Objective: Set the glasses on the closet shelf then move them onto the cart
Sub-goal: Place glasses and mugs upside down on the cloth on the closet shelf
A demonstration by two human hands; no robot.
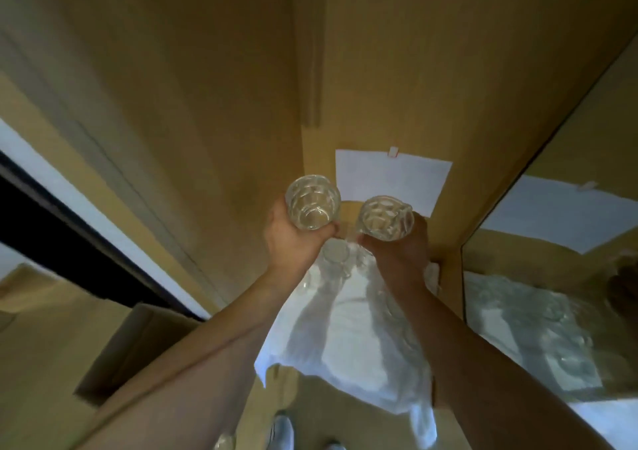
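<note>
Clear faceted glass [312, 204] sat in left hand [293, 239], fingers curled round its base, arm stretched forward and up. Right hand [397, 246] gripped second glass [386, 218] the same way, arm raised alongside. Both glasses hung above white cloth [348, 339] on closet shelf [445, 252], more glassware blurred below.

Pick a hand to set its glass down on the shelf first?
Probably right. The right hand holds its glass beside the white sheet; the left hand holds its glass higher.
</note>
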